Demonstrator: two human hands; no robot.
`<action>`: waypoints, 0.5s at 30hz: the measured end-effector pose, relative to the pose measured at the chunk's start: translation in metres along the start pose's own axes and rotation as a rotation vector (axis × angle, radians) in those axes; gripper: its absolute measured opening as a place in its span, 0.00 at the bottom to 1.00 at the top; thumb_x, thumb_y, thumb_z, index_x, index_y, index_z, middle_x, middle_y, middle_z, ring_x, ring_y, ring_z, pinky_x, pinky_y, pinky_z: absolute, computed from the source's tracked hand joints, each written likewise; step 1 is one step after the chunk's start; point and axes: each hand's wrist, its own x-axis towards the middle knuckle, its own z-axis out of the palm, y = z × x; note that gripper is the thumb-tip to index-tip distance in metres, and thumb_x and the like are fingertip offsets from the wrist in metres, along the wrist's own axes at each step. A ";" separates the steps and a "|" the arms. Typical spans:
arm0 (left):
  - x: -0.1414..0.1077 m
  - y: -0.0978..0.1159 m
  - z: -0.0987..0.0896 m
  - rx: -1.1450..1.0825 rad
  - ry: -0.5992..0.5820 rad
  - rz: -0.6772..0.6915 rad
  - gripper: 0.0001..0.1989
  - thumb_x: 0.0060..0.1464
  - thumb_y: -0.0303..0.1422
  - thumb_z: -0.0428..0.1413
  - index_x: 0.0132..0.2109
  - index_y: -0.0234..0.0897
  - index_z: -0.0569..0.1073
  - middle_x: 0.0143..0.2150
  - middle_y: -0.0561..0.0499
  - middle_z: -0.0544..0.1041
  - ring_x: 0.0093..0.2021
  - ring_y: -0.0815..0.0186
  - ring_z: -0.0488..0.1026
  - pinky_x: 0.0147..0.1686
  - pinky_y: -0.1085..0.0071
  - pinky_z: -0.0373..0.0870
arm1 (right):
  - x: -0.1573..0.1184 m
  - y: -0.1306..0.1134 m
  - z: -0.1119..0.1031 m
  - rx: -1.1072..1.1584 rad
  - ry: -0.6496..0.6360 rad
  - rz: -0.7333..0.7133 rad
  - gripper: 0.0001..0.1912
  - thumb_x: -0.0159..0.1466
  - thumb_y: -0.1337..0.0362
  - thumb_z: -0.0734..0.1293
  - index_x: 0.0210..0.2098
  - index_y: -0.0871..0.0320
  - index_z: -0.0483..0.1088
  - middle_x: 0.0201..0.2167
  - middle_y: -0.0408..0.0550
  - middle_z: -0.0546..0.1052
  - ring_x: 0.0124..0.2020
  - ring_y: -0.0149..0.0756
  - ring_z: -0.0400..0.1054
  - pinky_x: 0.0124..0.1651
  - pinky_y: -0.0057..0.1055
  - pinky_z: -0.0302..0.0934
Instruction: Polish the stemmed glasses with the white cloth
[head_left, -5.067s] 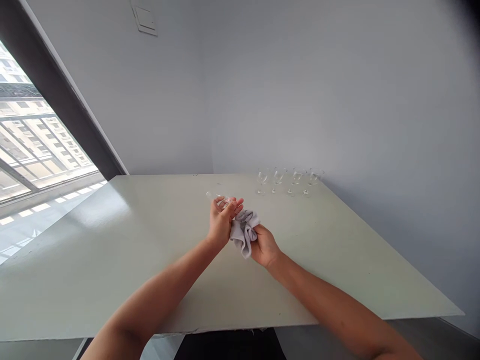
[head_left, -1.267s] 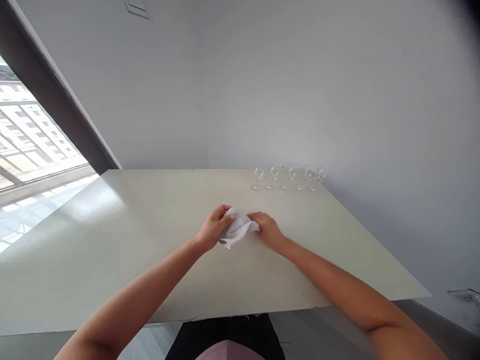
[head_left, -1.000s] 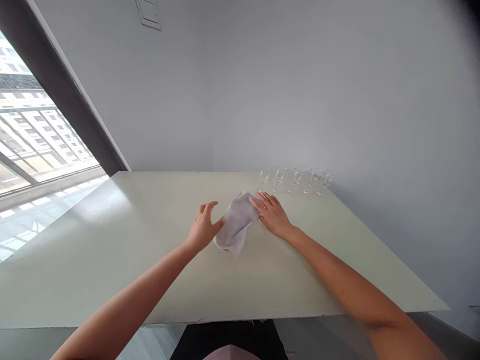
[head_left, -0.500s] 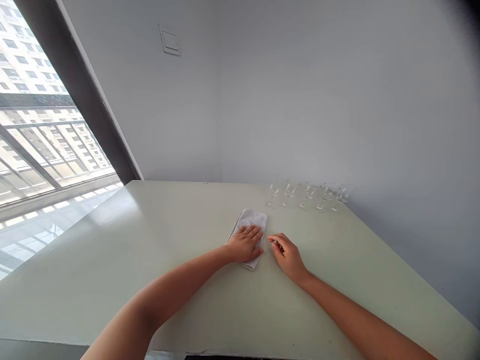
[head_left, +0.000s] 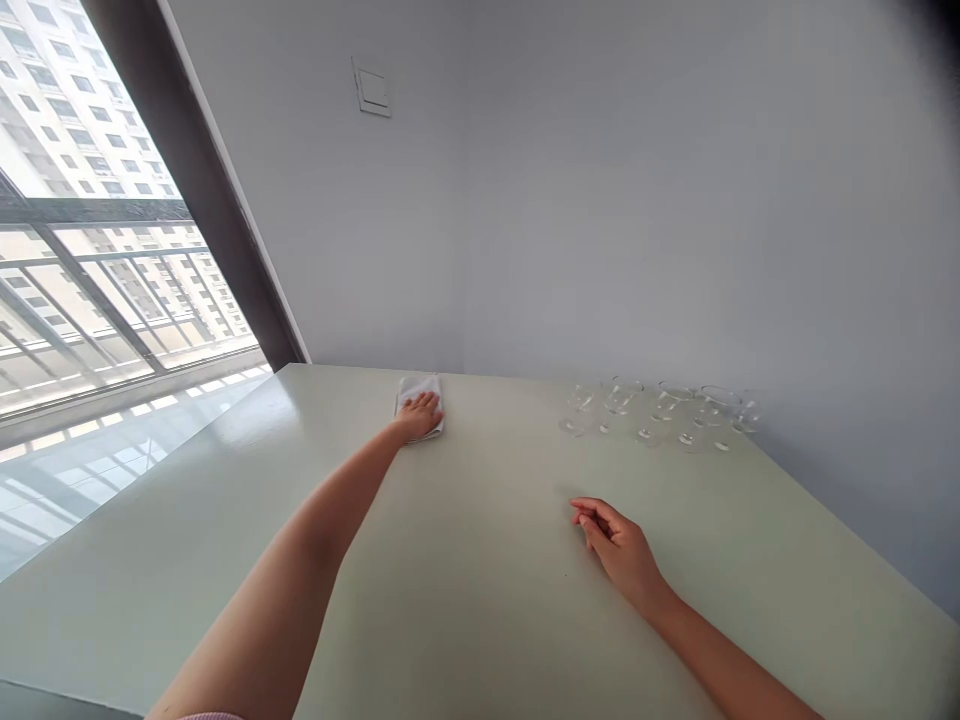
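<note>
Pale folded cloth has slid far-left across the worktop, long axis near-to-far, under the flat, spread left hand; the loosely half-curled right hand is near-right, well apart.

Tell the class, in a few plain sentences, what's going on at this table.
A person reaches across a pale table with the left hand pressed flat on a light cloth near the far edge. The right hand is nearer, loosely curled, with nothing visible in it; whether it touches the tabletop is hard to tell. Several clear stemmed glasses stand upright towards the far right, apart from both hands.
</note>
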 end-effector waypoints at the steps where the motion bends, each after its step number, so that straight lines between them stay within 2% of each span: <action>1: -0.003 -0.020 -0.002 0.003 0.000 -0.052 0.30 0.59 0.44 0.33 0.64 0.33 0.46 0.66 0.43 0.42 0.65 0.58 0.39 0.59 0.56 0.39 | 0.000 0.000 0.000 -0.004 -0.007 0.010 0.16 0.58 0.56 0.59 0.41 0.56 0.69 0.31 0.47 0.72 0.22 0.29 0.59 0.25 0.27 0.58; 4: -0.022 -0.075 -0.011 0.006 0.002 -0.207 0.29 0.59 0.42 0.32 0.64 0.32 0.46 0.66 0.41 0.42 0.65 0.57 0.38 0.59 0.56 0.39 | 0.001 -0.001 0.000 -0.026 -0.024 0.037 0.16 0.58 0.56 0.59 0.42 0.56 0.68 0.32 0.47 0.72 0.22 0.28 0.59 0.24 0.27 0.57; 7: -0.053 -0.123 -0.021 0.005 0.009 -0.369 0.28 0.60 0.40 0.33 0.64 0.30 0.46 0.66 0.40 0.43 0.65 0.57 0.38 0.59 0.56 0.40 | 0.000 -0.004 -0.001 -0.046 -0.030 0.046 0.16 0.58 0.56 0.59 0.42 0.56 0.68 0.31 0.47 0.72 0.22 0.28 0.59 0.24 0.26 0.57; 11: -0.120 -0.175 -0.037 0.009 0.046 -0.585 0.27 0.61 0.38 0.33 0.63 0.27 0.48 0.65 0.37 0.45 0.64 0.55 0.41 0.58 0.56 0.44 | -0.001 -0.007 -0.001 -0.073 -0.030 0.058 0.16 0.58 0.56 0.59 0.41 0.56 0.69 0.32 0.47 0.73 0.23 0.29 0.59 0.24 0.27 0.57; 15: -0.200 -0.205 -0.054 0.040 0.110 -0.783 0.27 0.61 0.37 0.34 0.60 0.20 0.52 0.63 0.33 0.51 0.62 0.49 0.48 0.54 0.51 0.49 | -0.002 -0.006 -0.001 -0.094 -0.027 0.047 0.17 0.57 0.54 0.59 0.40 0.57 0.70 0.32 0.48 0.73 0.22 0.30 0.60 0.23 0.27 0.57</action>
